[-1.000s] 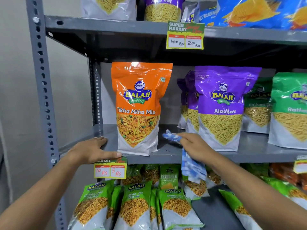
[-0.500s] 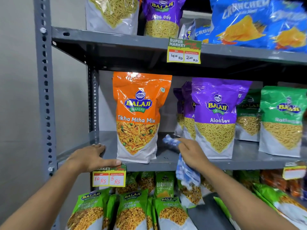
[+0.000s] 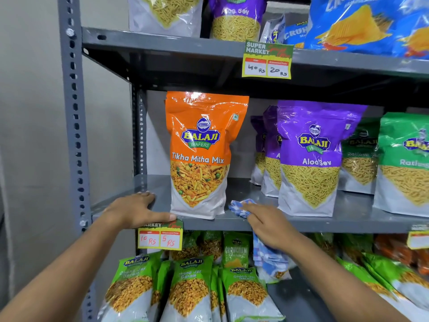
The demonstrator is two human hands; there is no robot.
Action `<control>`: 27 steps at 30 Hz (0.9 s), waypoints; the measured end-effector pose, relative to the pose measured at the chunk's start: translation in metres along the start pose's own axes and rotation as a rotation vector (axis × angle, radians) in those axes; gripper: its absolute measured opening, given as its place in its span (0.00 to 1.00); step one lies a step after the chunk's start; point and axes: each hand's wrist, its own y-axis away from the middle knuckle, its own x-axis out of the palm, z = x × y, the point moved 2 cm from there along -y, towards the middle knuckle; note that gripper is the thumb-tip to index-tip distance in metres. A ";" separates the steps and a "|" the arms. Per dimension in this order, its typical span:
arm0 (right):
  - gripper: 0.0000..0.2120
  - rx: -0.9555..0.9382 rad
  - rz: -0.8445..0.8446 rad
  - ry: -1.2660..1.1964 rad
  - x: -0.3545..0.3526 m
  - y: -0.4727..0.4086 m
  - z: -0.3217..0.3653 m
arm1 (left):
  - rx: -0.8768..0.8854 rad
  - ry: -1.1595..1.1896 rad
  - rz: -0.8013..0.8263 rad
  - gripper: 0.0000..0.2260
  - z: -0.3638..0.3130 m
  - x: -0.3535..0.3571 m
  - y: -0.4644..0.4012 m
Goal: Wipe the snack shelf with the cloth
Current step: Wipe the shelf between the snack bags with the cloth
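the grey metal snack shelf (image 3: 362, 212) carries its pouches standing upright, and the bare strip between the orange tikha mitha mix pouch (image 3: 199, 154) and the purple aloo sev pouch (image 3: 311, 159) looks to be the stretch being wiped. the blue-and-white checked cloth (image 3: 241, 206) lies there on the shelf close to its front edge, with the rest of it draped over that edge and hanging down in front of the green packets (image 3: 190, 284) on the level below. the right hand (image 3: 267, 225) presses flat on the cloth, fingers fairly straight and pointing left, forearm reaching up from the lower right. the left hand (image 3: 137, 211) rests on the shelf's front left corner, fingers spread on top and thumb along the front edge just above the yellow price tag (image 3: 160, 239), holding nothing; it probably steadies the person, and sits just beside the orange pouch's base.
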 end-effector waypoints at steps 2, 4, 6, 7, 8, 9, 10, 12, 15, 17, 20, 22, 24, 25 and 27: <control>0.28 -0.006 -0.004 -0.054 -0.004 0.008 0.005 | 0.000 0.010 -0.001 0.64 0.001 0.000 0.001; 0.28 0.021 -0.017 -0.096 -0.006 0.011 0.007 | 0.008 0.013 -0.014 0.62 0.001 0.001 0.001; 0.21 0.057 -0.044 -0.128 -0.005 0.009 0.005 | 0.021 0.011 -0.035 0.60 0.001 0.000 0.000; 0.18 0.073 -0.069 -0.162 -0.004 0.008 0.003 | 0.027 0.009 -0.042 0.59 0.001 -0.001 0.000; 0.17 0.088 -0.101 -0.216 -0.003 0.006 0.000 | 0.031 0.009 -0.044 0.57 0.001 -0.001 0.000; 0.16 0.112 -0.133 -0.293 -0.002 0.005 -0.002 | 0.035 0.014 -0.046 0.56 0.000 -0.001 0.002; 0.15 0.138 -0.162 -0.376 -0.002 0.005 -0.002 | 0.037 0.021 -0.052 0.55 0.000 0.000 0.003; 0.15 0.202 -0.203 -0.486 0.000 0.005 -0.004 | 0.040 0.022 -0.074 0.53 0.000 0.001 0.003; 0.15 0.208 -0.243 -0.420 0.007 0.006 -0.003 | 0.050 0.013 -0.114 0.50 0.000 0.006 0.002; 0.18 0.204 -0.237 -0.317 0.008 0.007 0.006 | 0.067 0.025 -0.138 0.46 0.004 0.005 0.002; 0.23 0.221 -0.222 -0.251 0.010 0.004 0.016 | 0.070 0.015 -0.148 0.46 0.008 -0.001 0.004; 0.17 0.235 -0.218 -0.262 0.006 0.006 0.020 | 0.045 0.033 -0.125 0.45 0.006 -0.003 0.010; 0.14 0.239 -0.258 -0.306 -0.003 0.011 0.021 | 0.037 0.116 -0.142 0.46 0.005 -0.002 0.019; 0.13 0.252 -0.311 -0.355 -0.011 0.015 0.021 | 0.032 0.204 -0.193 0.49 0.005 -0.002 0.024; 0.12 0.282 -0.461 -0.482 -0.031 0.028 0.018 | 0.064 0.392 -0.408 0.54 0.000 -0.001 0.035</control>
